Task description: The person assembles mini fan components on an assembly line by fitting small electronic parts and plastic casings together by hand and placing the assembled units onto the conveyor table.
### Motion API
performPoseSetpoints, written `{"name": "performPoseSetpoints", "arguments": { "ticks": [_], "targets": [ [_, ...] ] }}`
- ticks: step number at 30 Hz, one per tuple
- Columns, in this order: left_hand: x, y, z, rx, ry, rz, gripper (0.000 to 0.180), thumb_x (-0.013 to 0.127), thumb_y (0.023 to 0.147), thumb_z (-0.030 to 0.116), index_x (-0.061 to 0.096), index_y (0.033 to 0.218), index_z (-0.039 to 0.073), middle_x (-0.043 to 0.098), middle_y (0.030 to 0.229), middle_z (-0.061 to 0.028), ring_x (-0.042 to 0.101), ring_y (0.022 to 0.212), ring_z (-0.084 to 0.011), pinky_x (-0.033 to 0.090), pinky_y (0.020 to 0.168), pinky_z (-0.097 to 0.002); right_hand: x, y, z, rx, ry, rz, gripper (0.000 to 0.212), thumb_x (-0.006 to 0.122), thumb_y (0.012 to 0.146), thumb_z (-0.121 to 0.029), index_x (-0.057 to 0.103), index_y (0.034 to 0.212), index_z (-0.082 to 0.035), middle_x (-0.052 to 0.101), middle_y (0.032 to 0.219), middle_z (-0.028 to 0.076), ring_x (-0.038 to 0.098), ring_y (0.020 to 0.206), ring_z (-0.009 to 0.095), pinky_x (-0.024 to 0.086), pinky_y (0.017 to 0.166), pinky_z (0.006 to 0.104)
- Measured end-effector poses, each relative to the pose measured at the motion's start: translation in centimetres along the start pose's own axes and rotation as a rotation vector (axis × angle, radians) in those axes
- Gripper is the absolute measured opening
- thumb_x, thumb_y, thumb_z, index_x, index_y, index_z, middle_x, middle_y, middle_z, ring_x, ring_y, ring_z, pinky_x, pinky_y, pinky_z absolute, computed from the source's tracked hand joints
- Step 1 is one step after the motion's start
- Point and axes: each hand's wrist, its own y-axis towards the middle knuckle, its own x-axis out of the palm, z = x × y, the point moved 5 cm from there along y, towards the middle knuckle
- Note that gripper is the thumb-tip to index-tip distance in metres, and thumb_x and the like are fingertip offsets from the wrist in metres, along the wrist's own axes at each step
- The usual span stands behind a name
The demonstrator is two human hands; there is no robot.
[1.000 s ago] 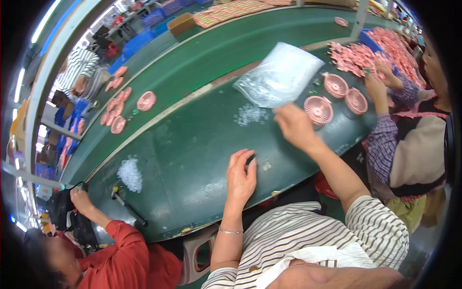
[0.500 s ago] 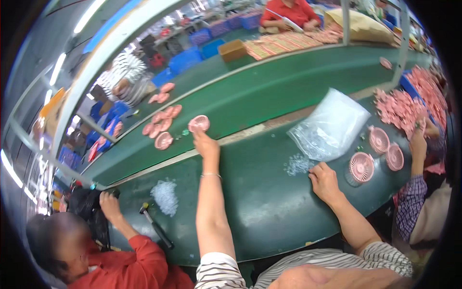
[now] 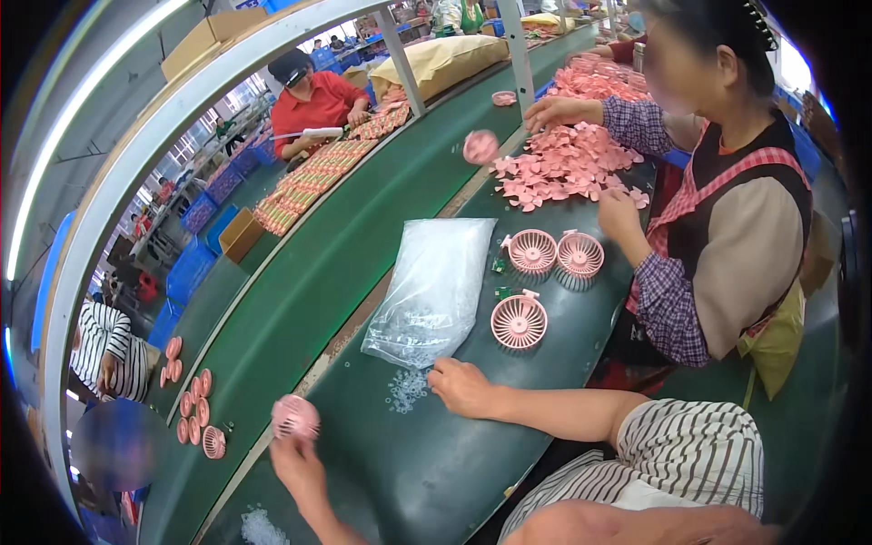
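A pink, round slotted fan housing [image 3: 296,417] is gripped in my left hand [image 3: 298,468], above the edge between the belt and the worktop. It is slightly blurred. My right hand [image 3: 463,388] rests on the green worktop, fingers bent together beside a small heap of clear little rings [image 3: 405,391]; whether anything is pinched there is hidden. Touching the heap is a clear plastic bag [image 3: 434,282] of pale small parts. Beyond my right hand stand three pink fan housings [image 3: 520,321], with small green circuit boards [image 3: 498,265] close by.
A co-worker's hand [image 3: 549,111] reaches over a pile of pink flat parts [image 3: 572,162]; a blurred pink housing [image 3: 480,147] is near it. On the green belt [image 3: 300,350] lie several pink round parts [image 3: 194,405]. Another heap of clear bits [image 3: 262,527] lies at lower left.
My view has swung right. My left hand has drawn the pink fan housing off the belt towards me. The co-worker on the right has come into view; the red-clad neighbour on the left has gone out.
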Motion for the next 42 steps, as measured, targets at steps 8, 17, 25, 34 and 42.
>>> {"name": "performPoseSetpoints", "arguments": {
  "ticks": [8, 17, 25, 34, 42],
  "targets": [
    [0.0, -13.0, 15.1, -0.079, -0.433, -0.348, 0.012, 0.066, 0.073, 0.001, 0.057, 0.08, 0.002, 0.058, 0.092, -0.0151, 0.055, 0.085, -0.0336, 0.046, 0.073, -0.0391, -0.1, 2.3, 1.7, -0.043, -0.265, -0.105, 0.011, 0.061, 0.073, -0.014, 0.061, 0.071, -0.003, 0.058, 0.077, 0.017, 0.058, 0.073, 0.034, 0.048, 0.063, 0.0455],
    [-1.2, -11.9, 13.9, -0.216, -0.224, -0.112, 0.061, 0.07, 0.076, 0.025, 0.046, 0.129, 0.007, 0.038, 0.134, -0.0213, 0.038, 0.122, -0.0387, 0.029, 0.101, -0.0489, -2.0, 1.1, -1.0, 0.056, 0.016, 0.004, 0.007, 0.061, 0.077, -0.007, 0.057, 0.08, -0.002, 0.057, 0.082, 0.015, 0.059, 0.078, 0.034, 0.048, 0.068, 0.0434],
    [4.0, -12.7, 12.8, -0.347, -0.574, -0.067, 0.028, 0.062, 0.082, 0.012, 0.063, 0.11, 0.008, 0.061, 0.109, -0.0124, 0.056, 0.103, -0.0294, 0.034, 0.096, -0.0393, -3.3, -3.3, -4.7, 0.368, 0.9, -0.13, 0.008, 0.062, 0.084, -0.004, 0.06, 0.09, 0.002, 0.062, 0.079, 0.002, 0.058, 0.071, 0.007, 0.047, 0.063, 0.0198],
    [5.1, -13.5, 15.1, -0.541, -1.182, 0.127, 0.033, 0.064, 0.083, -0.003, 0.058, 0.115, -0.003, 0.064, 0.097, -0.0068, 0.059, 0.088, -0.0112, 0.049, 0.077, -0.0233, -1.6, -4.3, -5.1, 0.51, 1.068, -0.167, 0.009, 0.063, 0.085, -0.004, 0.061, 0.091, 0.002, 0.063, 0.082, 0.003, 0.057, 0.072, 0.006, 0.047, 0.064, 0.0203],
    [4.9, -13.6, 14.9, -0.505, -1.204, 0.112, 0.03, 0.065, 0.081, -0.001, 0.06, 0.111, -0.001, 0.065, 0.095, -0.0062, 0.06, 0.085, -0.011, 0.049, 0.077, -0.0248, -1.4, -4.7, -5.5, 0.654, 1.203, -0.27, 0.012, 0.063, 0.084, -0.004, 0.063, 0.092, 0.005, 0.065, 0.083, 0.007, 0.061, 0.072, 0.011, 0.05, 0.065, 0.0241]
  ]
}}
